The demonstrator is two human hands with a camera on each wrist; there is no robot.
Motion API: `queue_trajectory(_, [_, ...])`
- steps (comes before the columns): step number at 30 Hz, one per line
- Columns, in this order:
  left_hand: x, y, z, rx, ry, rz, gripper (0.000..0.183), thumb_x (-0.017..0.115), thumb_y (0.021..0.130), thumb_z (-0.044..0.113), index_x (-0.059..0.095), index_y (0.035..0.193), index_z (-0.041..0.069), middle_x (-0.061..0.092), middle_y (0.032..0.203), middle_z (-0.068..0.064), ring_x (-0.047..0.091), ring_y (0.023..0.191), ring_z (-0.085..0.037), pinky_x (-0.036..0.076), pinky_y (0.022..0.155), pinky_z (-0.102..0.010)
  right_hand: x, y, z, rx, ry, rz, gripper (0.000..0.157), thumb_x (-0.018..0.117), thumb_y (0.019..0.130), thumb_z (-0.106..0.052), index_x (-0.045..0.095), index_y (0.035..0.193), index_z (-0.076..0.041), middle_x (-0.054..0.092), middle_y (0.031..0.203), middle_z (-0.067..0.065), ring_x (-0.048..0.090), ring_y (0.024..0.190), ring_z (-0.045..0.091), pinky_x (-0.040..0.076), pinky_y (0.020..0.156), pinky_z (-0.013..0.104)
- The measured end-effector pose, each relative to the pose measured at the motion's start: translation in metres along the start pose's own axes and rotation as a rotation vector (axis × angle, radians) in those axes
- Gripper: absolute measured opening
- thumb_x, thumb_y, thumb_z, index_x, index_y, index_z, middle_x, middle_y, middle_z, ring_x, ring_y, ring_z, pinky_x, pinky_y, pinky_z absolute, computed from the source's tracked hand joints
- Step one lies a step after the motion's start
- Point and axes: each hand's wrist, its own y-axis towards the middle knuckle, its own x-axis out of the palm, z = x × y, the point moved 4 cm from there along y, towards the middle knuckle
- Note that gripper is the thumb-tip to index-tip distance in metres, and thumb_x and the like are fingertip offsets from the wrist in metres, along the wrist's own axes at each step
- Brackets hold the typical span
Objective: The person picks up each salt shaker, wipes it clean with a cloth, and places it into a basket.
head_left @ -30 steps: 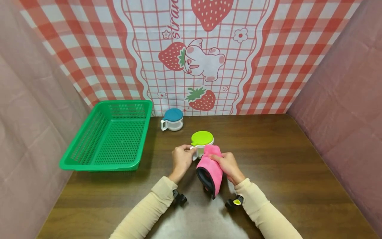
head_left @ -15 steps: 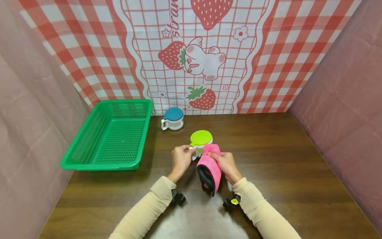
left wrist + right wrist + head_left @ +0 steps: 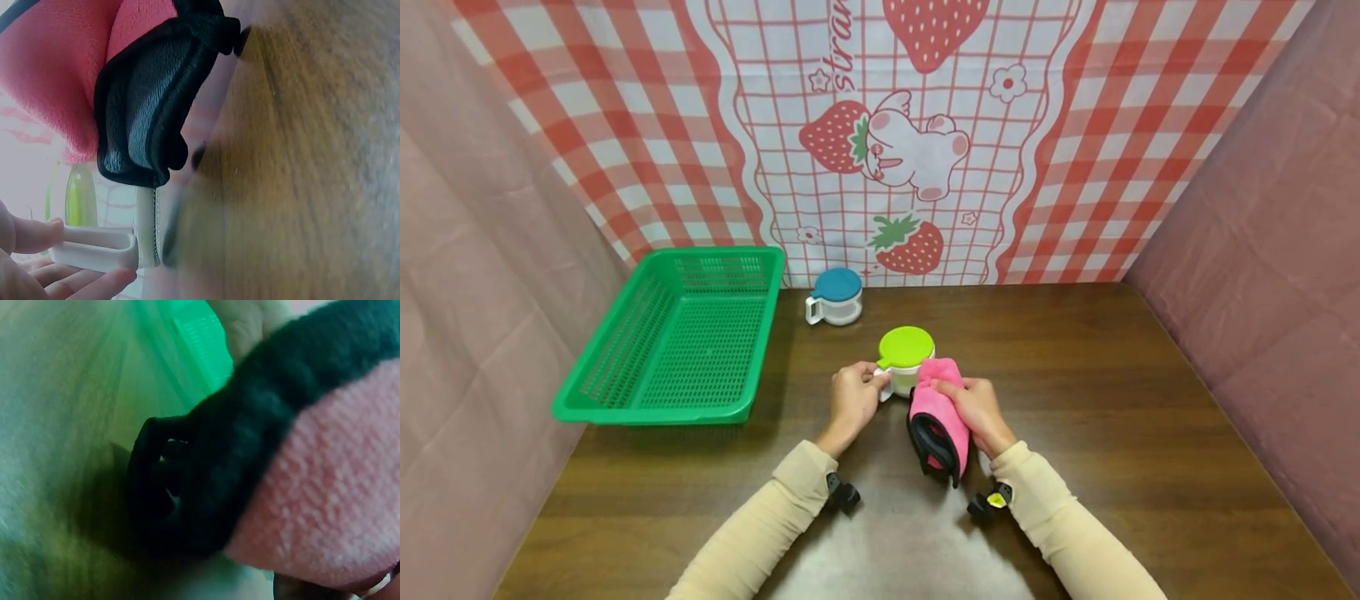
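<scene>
A clear seasoning jar (image 3: 907,348) with a lime-green lid and a white handle stands on the table in front of me. My left hand (image 3: 853,398) pinches its handle (image 3: 94,249) between thumb and fingers, as the left wrist view shows. In my right hand (image 3: 979,410) is a bunched pink cloth (image 3: 945,417) with black edging, its top held against the jar's right front side. The cloth's folded black-edged end hangs down toward the table. Much of the right wrist view is filled by this cloth (image 3: 337,481), which hides most of the right fingers.
Behind and to the left stands a similar jar (image 3: 838,298) with a blue lid, its handle pointing left. A green plastic basket (image 3: 758,342) sits at the left of the wooden table (image 3: 1097,400). A checked strawberry-print curtain (image 3: 1075,167) hangs along the back edge.
My right hand and the cloth have shifted slightly right along the jar, with the cloth's lower end swinging right. The left hand keeps its hold on the handle.
</scene>
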Motion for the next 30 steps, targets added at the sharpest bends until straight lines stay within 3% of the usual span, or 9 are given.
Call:
queue_trajectory(9, [-0.004,0.004,-0.005,-0.021,0.014,-0.043,0.013,0.075,0.081,0.006,0.071,0.085,-0.005,0.074,0.081,-0.019,0.071,0.073,-0.024,0.051,0.06,-0.026,-0.005,0.009,-0.001,0.019,0.007,-0.013,0.03,0.072,0.086,-0.025,0.07,0.094,0.004,0.059,0.059,-0.008,0.055,0.053,0.005,0.047,0.051,0.02])
queue_trajectory(17, [-0.006,0.005,-0.007,0.008,0.042,-0.077,0.014,0.075,0.081,0.007,0.072,0.087,-0.005,0.075,0.083,-0.019,0.073,0.077,-0.026,0.053,0.064,-0.028,-0.009,0.015,-0.002,0.009,-0.067,-0.036,0.037,0.07,0.087,-0.027,0.069,0.103,0.006,0.059,0.062,-0.007,0.055,0.056,0.005,0.048,0.053,0.02])
queue_trajectory(30, [-0.011,0.007,-0.007,-0.007,0.069,-0.152,0.014,0.073,0.084,0.01,0.071,0.09,-0.004,0.075,0.089,-0.019,0.072,0.083,-0.026,0.055,0.071,-0.032,-0.018,0.025,-0.007,-0.013,-0.169,-0.088,0.038,0.071,0.085,-0.031,0.07,0.101,0.003,0.058,0.065,-0.005,0.054,0.06,0.005,0.047,0.054,0.021])
